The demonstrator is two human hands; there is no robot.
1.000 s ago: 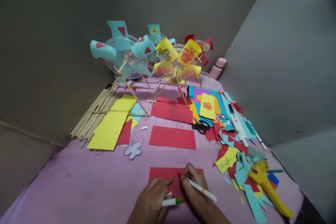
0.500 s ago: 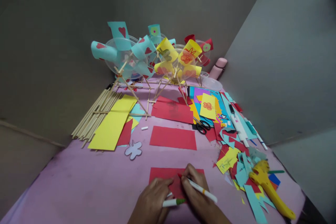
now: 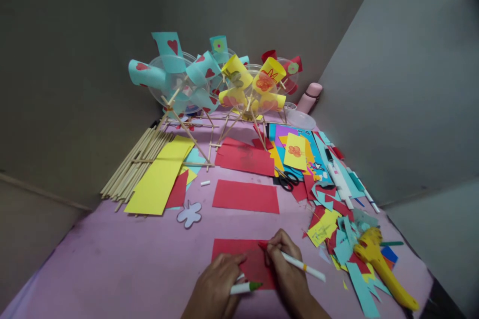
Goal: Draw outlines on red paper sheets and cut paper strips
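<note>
On the pink tabletop lies a red paper rectangle [image 3: 258, 271], partly covered by both hands. My right hand [image 3: 288, 259] is closed round a white-barrelled red marker [image 3: 312, 273], its red tip at the paper's upper right part. My left hand [image 3: 220, 281] rests on the paper's left side with its index finger stretched over it. Held in that same hand is a green marker [image 3: 240, 288], its uncapped green tip pointing right. A small white end shows above this marker, mostly hidden by the fingers. Beyond the hands lies a second red rectangle [image 3: 246, 197].
A butterfly cutout [image 3: 189, 215], yellow paper strips [image 3: 159, 179] and bamboo sticks [image 3: 129, 167] lie left. Pinwheels on stick stands [image 3: 249, 102] stand at the back. Scissors [image 3: 287, 180], paper scraps [image 3: 346, 239] and a yellow glue gun [image 3: 385, 266] lie right.
My right hand has moved right and slightly away from me with the red marker, its tip shifting toward the paper's upper right edge. My left hand has stayed nearly still.
</note>
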